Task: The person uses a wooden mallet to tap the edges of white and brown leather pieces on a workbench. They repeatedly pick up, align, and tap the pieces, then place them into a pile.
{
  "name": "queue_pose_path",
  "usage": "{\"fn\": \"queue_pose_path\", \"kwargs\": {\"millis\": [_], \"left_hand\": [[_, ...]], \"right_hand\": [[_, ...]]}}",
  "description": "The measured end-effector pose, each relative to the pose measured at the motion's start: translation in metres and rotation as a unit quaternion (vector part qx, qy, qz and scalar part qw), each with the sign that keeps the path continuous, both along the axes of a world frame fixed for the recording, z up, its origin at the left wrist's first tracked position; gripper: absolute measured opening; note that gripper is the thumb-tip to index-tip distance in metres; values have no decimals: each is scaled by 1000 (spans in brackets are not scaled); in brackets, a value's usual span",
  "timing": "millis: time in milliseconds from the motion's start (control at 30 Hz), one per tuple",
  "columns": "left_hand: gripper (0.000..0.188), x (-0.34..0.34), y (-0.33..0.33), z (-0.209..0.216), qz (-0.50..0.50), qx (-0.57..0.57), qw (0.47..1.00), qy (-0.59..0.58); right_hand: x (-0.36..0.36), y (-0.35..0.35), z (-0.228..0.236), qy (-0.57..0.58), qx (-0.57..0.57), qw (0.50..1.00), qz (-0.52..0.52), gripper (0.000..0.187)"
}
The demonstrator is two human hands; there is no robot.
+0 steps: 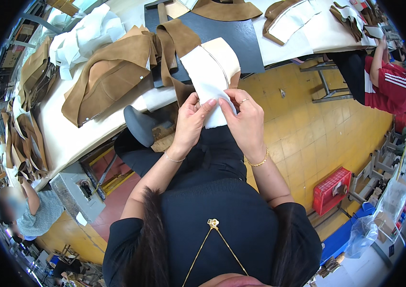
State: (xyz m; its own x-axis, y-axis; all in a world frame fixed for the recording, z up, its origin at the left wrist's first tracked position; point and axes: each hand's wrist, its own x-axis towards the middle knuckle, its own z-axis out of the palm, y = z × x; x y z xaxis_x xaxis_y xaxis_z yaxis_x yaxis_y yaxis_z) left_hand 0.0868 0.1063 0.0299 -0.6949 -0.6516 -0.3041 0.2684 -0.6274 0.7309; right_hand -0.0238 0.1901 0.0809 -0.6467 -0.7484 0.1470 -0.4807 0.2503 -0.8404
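Observation:
A white lining piece (201,70) with a cream patch and a dark zipper-like strip across it hangs over the table's near edge. My left hand (189,123) pinches its lower part between thumb and fingers. Close beside it, my right hand (247,119) grips the same piece, with thumb and fingertips pressed together. The two thumbs almost meet on the white surface. Brown suede strips (180,37) lie just behind and left of the piece, partly under it. Whether they are joined to it, I cannot tell.
A dark board (241,40) lies on the white table (64,138). Stacked brown suede panels (112,81) and crumpled white sheets (85,38) are to its left. A grey rounded object (138,125) stands by the table edge. A red crate (332,191) is on the floor; people work at both sides.

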Motion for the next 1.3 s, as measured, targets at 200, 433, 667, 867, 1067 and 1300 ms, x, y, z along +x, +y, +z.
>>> {"fn": "queue_pose_path", "kwargs": {"millis": [200, 433, 667, 867, 1067, 1300], "left_hand": [[25, 0, -1, -6, -7, -8, 1000, 2], [24, -3, -5, -9, -14, -44, 999, -6], [22, -2, -4, -14, -8, -102, 994, -34], [24, 1, -13, -24, -5, -84, 996, -42], [35, 7, -23, -18, -30, 2, 999, -9], [30, 9, -23, -11, 19, -6, 1000, -20]], "right_hand": [[-1, 0, -2, 5, 6, 1000, -3, 19], [-4, -4, -9, 17, -16, 1000, -6, 19], [-4, -5, -16, 51, -27, 998, 1, 16], [3, -6, -16, -114, -142, 981, -62, 24], [-40, 4, -72, -183, 27, 983, 5, 37], [-38, -8, -75, -451, -28, 891, 49, 26]]}}
